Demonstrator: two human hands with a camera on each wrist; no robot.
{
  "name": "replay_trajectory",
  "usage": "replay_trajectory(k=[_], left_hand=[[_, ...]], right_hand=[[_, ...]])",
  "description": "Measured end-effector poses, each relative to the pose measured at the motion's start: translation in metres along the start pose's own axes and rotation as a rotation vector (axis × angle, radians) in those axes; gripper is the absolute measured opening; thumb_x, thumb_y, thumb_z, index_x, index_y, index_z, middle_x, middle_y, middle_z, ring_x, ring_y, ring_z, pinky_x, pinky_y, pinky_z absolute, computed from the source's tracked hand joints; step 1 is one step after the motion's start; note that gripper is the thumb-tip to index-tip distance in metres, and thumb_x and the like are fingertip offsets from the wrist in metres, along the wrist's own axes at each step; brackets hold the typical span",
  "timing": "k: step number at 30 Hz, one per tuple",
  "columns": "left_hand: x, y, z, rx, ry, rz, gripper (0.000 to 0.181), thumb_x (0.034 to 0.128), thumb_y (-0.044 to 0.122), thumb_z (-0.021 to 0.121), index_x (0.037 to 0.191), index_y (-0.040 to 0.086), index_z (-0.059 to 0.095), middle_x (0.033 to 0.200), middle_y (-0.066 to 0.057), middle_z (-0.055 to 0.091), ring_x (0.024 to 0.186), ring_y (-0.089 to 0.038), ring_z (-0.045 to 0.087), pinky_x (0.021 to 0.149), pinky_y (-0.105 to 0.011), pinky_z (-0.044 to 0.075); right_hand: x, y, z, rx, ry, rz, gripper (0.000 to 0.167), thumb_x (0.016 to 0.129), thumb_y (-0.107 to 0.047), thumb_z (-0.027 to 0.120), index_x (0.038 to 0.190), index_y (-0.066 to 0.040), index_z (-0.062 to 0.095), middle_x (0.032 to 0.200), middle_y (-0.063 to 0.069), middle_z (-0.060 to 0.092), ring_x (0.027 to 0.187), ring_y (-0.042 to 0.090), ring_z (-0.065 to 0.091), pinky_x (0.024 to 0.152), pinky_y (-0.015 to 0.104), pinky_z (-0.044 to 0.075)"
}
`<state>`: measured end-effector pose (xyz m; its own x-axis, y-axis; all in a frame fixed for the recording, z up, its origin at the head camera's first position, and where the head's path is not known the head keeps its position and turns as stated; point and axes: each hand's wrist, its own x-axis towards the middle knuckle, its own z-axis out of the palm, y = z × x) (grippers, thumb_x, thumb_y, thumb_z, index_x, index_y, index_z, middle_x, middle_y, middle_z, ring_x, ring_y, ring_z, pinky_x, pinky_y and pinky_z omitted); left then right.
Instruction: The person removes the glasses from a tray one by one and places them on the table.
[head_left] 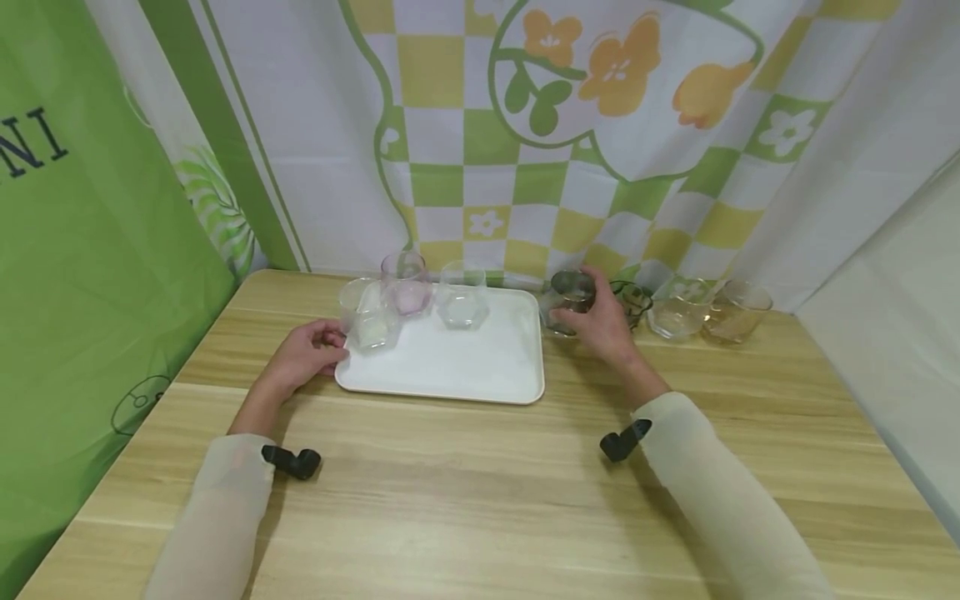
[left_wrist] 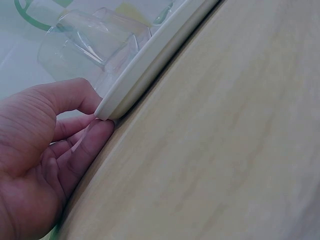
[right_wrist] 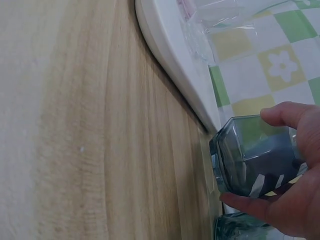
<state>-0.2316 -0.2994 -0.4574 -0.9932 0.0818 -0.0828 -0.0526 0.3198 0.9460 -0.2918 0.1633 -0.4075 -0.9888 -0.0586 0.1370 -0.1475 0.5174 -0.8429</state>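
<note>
On the counter (head_left: 450, 500), the tray (head_left: 450, 367) is pinched at its left end by the grip of the left hand (head_left: 303, 358); just beside its right edge, the dark glass (right_wrist: 255, 155) is clasped in the grip of the right hand (head_left: 603, 325); a pink glass (head_left: 411, 296) and two clear glasses (head_left: 462, 310) are borne on the tray; behind, a curtain (head_left: 495, 183) is hung; tray loading seems in hand, by which a lift over the rim would be called for.
</note>
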Motion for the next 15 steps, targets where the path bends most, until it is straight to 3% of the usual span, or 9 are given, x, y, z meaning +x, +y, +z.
replay_trajectory(k=[5,15], left_hand=[[0.0006,-0.0004,0.0002,0.008,0.006,0.005,0.048,0.0935,-0.004,0.068,0.136,-0.013,0.048,0.108,-0.017,0.054,0.086,-0.012,0.058,0.068,-0.026,0.059],[0.0019,-0.0031,0.0000,0.009,0.009,0.010,0.047,0.0930,-0.004,0.068,0.135,-0.013,0.050,0.107,-0.016,0.054,0.086,-0.012,0.058,0.067,-0.027,0.059]], right_hand=[[0.0026,0.0031,0.0010,0.010,0.007,-0.005,0.089,0.086,-0.015,0.083,0.158,-0.009,0.031,0.140,0.026,0.050,0.117,0.038,0.051,0.098,0.048,0.044],[0.0080,0.0075,0.0037,-0.032,0.009,0.016,0.090,0.086,-0.020,0.084,0.158,-0.009,0.031,0.144,0.027,0.049,0.131,0.043,0.046,0.112,0.052,0.036]])
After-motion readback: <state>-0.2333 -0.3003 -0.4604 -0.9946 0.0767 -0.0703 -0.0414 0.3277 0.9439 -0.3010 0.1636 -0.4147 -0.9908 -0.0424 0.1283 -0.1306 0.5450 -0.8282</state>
